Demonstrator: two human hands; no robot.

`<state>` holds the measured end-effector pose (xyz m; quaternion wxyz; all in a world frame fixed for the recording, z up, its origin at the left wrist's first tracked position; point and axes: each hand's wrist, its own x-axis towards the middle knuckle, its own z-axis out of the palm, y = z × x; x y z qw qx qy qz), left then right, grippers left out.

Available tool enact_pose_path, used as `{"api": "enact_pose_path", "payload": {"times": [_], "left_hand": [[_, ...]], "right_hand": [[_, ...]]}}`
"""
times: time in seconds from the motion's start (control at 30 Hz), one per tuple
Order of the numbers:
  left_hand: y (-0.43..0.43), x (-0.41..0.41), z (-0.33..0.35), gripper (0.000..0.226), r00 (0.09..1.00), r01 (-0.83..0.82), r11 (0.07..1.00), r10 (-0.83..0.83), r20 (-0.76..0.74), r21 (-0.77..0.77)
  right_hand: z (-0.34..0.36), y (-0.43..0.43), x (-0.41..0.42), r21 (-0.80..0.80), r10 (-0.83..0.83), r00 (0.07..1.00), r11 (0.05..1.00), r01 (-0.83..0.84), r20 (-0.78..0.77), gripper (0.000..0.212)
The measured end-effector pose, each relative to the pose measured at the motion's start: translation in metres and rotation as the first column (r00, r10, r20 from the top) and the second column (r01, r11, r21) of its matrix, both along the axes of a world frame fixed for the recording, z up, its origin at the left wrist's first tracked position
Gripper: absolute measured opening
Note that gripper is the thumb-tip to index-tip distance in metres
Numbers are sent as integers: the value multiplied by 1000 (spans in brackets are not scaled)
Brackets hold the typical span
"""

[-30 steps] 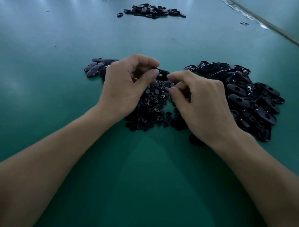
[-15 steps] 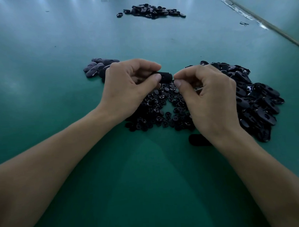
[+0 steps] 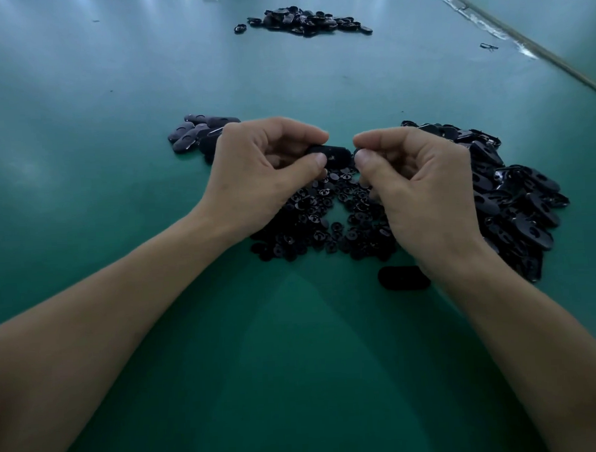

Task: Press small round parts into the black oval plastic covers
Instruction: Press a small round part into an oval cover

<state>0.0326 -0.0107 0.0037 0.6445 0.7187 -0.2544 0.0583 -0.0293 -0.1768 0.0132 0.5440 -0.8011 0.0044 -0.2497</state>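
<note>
Head view: both forearms reach forward from the lower corners over the green table (image 3: pixel 112 80), and the hands meet above its middle.

1. Left hand (image 3: pixel 263 172): back of the hand faces up, fingers curled under. Thumb and forefinger pinch the left end of one black oval cover (image 3: pixel 332 155), which lies level and points to the right, raised clear of the table.
2. Right hand (image 3: pixel 421 186): back of the hand faces up, fingers curled. The tips of thumb and forefinger are pressed together right at the cover's right end. Whether a small round part sits between them cannot be told.
3. Heap of small round parts (image 3: pixel 323 221): lies on the table directly under and between both hands.
4. Heap of covers (image 3: pixel 521 209): lies just right of the right hand, partly hidden by it.
5. Small group of covers (image 3: pixel 197 133): lies flat behind the left hand, by its knuckles.
6. Single cover (image 3: pixel 403 277): lies alone on the table beside the right wrist, near the front edge of the round parts.
7. Far pile of black parts (image 3: pixel 301 20): lies near the far edge of the table, well apart from the hands.
</note>
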Motion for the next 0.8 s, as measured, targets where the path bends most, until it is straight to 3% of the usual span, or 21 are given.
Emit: {"api": "enact_pose_path", "payload": {"times": [0.8], "left_hand": [[-2,-4,1,23,995,67,997,-69,68,37]], "right_hand": [[2,8,-3,-28,27,999,999,-28,-28,16]]}}
